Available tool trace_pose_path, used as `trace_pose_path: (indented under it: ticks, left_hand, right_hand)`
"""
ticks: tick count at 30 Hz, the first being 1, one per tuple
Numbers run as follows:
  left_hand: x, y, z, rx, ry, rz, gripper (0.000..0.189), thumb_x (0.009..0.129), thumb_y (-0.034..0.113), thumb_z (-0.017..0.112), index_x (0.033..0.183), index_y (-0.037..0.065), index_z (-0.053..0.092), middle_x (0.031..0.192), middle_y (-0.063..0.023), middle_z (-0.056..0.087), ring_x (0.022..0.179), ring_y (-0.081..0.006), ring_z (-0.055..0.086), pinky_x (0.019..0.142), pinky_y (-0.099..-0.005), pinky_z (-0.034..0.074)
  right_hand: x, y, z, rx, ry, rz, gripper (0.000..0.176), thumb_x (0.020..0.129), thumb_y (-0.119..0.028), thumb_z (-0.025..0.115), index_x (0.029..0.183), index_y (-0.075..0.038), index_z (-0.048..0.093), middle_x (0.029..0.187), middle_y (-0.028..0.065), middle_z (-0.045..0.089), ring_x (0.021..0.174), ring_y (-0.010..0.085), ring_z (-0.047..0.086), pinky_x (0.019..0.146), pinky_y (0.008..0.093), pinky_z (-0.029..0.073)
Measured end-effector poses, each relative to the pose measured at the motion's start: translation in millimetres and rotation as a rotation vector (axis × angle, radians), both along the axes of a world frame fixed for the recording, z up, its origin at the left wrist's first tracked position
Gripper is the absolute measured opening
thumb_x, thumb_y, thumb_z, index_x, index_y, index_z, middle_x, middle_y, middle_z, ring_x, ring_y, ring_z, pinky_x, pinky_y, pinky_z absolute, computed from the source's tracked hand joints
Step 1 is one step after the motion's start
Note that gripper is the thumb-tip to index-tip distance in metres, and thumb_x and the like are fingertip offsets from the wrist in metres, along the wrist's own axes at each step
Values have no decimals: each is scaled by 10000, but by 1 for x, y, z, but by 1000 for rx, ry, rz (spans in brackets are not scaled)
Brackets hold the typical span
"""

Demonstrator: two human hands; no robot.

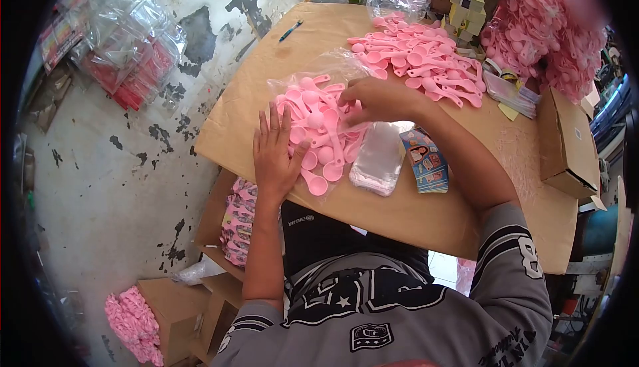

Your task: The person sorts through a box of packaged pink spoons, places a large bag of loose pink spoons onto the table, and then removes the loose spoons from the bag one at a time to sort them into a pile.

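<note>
A heap of pink plastic spoons [321, 142] lies on a sheet of clear plastic on the brown cardboard tabletop [406, 214]. My left hand [276, 157] rests flat on the left edge of that heap, fingers spread. My right hand [376, 99] is curled over the top of the heap, fingertips closed on a pink spoon [346, 108]. Next to the heap lie a stack of clear plastic bags [377, 158] and a stack of printed cards [426, 160].
A second spread of pink spoons [426, 57] covers the far side, with a big bag of more spoons [546, 30] at the far right. A cardboard box [566, 144] stands on the right. A pen [290, 30] lies far left. Boxes of packed goods [238, 224] sit below.
</note>
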State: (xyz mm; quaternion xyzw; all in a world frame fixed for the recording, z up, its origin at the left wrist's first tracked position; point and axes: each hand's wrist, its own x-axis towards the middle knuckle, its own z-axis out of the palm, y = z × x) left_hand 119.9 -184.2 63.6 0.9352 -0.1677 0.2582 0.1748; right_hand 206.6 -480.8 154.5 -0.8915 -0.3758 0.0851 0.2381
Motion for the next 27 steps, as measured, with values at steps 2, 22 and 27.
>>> trace_pose_path:
  ticks: [2, 22, 27]
  left_hand:
    - [-2, 1, 0, -12, -34, -38, 754, 1112, 575, 565, 1737, 174, 433, 1781, -152, 423, 1663, -451, 321, 1342, -589, 233]
    - [-5, 8, -1, -135, 66, -237, 547, 1072, 462, 670, 1522, 155, 711, 1622, -113, 634, 1586, -371, 487, 1320, -581, 285]
    - [-5, 8, 0, -111, 73, -230, 557, 1079, 464, 656, 1511, 116, 712, 1608, -158, 637, 1588, -386, 484, 1309, -573, 305]
  right_hand:
    - [-7, 7, -6, 9, -18, 13, 562, 897, -336, 875, 1307, 17, 721, 1217, 227, 747, 1154, 385, 722, 1006, 468, 569]
    - [12, -20, 26, 223, -343, -119, 209, 1021, -105, 719, 1210, -16, 710, 1039, 158, 731, 985, 357, 714, 877, 485, 547]
    - [5, -44, 39, -101, -1156, -619, 265, 997, -86, 738, 1256, -28, 720, 1087, 143, 750, 1034, 347, 724, 914, 453, 569]
